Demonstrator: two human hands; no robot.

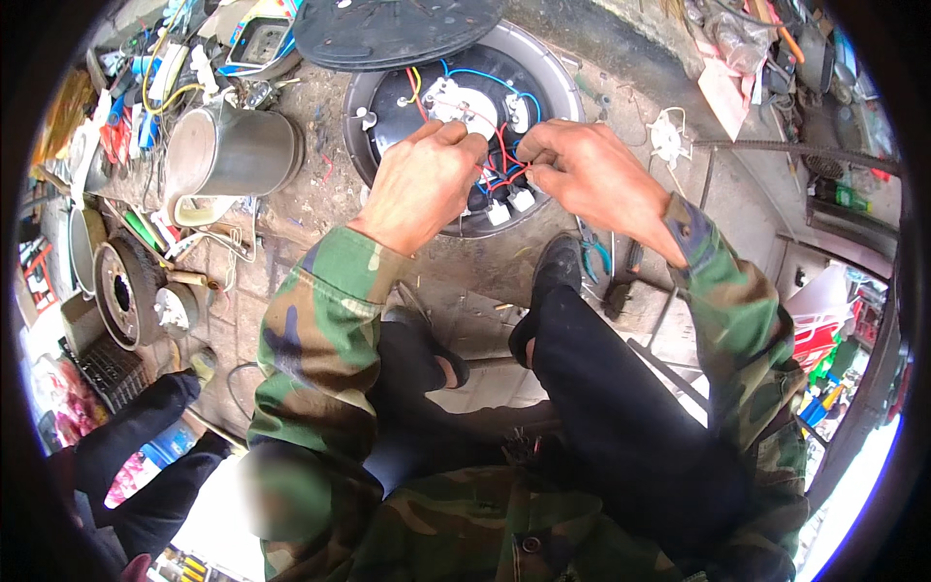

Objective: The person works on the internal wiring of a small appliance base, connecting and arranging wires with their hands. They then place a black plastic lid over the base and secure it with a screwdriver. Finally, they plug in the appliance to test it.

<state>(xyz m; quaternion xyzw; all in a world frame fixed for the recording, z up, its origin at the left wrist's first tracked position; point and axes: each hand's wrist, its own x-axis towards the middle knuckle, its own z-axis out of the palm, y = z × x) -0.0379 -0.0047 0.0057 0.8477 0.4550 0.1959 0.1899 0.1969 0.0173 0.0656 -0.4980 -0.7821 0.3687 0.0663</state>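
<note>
Both my hands reach over a round dark appliance housing, open, with wiring inside. My left hand is closed, thumb and fingers pinched at a red wire on the housing's near side. Opposite it, my right hand pinches the red wires between thumb and fingertips. The exact grip is partly hidden by the fingers. A blue wire curves along the far inside of the housing. White connectors sit at its near edge, and a white round part lies in the middle.
A black round cover overlaps the housing's far edge. To the left lies a metal pot; pliers with teal handles are at the right, near my shoe. A wheel-like part stands further left. Another person's legs show at lower left.
</note>
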